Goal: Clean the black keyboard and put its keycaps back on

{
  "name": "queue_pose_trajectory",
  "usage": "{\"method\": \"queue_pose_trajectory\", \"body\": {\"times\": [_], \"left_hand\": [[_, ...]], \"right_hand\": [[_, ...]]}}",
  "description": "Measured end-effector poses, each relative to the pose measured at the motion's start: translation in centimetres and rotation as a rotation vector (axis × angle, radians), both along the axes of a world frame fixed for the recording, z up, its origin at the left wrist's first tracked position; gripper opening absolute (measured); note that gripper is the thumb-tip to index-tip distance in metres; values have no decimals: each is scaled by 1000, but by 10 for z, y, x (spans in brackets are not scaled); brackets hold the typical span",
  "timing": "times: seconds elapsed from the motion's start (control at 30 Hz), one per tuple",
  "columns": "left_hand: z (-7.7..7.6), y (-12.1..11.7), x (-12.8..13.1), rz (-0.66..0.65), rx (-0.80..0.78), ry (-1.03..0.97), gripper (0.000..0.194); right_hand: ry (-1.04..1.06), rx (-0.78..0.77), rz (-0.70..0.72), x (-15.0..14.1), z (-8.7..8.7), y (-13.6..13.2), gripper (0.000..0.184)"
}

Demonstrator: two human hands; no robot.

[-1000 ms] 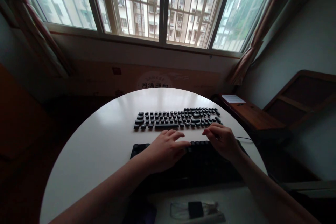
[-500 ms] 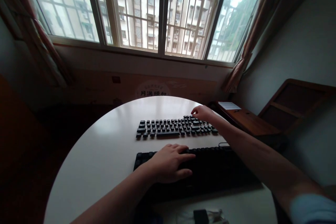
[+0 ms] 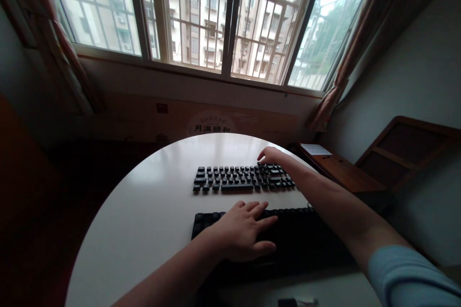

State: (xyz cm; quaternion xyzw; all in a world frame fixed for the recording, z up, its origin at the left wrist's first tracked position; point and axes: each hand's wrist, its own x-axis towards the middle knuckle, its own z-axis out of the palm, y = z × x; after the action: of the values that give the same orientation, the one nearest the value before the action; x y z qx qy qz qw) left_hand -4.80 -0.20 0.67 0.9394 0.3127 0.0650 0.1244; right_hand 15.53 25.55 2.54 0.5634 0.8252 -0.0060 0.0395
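- Fingers of the left hand were spread wide, palm down, over the nine o'clock half of a dark keyboard; that hand gripped nothing.
- The right hand was partly curled, thumb and forefinger bent close together at the one o'clock edge of the loose keycaps; whether it pinched one could not be told.
- Those keycaps stood in rows on the white worktop, at twelve o'clock from the keyboard and apart from it, with a long bar-shaped one in the nearest row.
- The right forearm reached in from four o'clock, crossing over the keyboard's far right corner, a light blue sleeve near the elbow.
- At six o'clock, a small black object lay partly cut off by the view's edge.
- Off at two o'clock, a paper sheet lay on a brown wooden surface.
- A barred window filled twelve o'clock, between tied curtains.
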Motion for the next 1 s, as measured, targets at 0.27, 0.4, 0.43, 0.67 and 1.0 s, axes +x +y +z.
{"method": "queue_pose_trajectory", "body": {"times": [0.27,0.4,0.43,0.67,1.0], "left_hand": [[0,0,-1,2,-5,-21,70],[2,0,0,-2,-10,-14,70],[2,0,0,-3,-4,-13,70],[-5,2,1,1,51,-11,70],[-9,7,4,-15,68,13,68]], "right_hand": [[44,23,-6,-9,-6,-6,24],[126,92,10,-16,4,-16,20],[156,114,19,-17,8,-20,20],[501,234,163,14,38,-100,22],[852,64,234,71,-13,-232,20]]}}
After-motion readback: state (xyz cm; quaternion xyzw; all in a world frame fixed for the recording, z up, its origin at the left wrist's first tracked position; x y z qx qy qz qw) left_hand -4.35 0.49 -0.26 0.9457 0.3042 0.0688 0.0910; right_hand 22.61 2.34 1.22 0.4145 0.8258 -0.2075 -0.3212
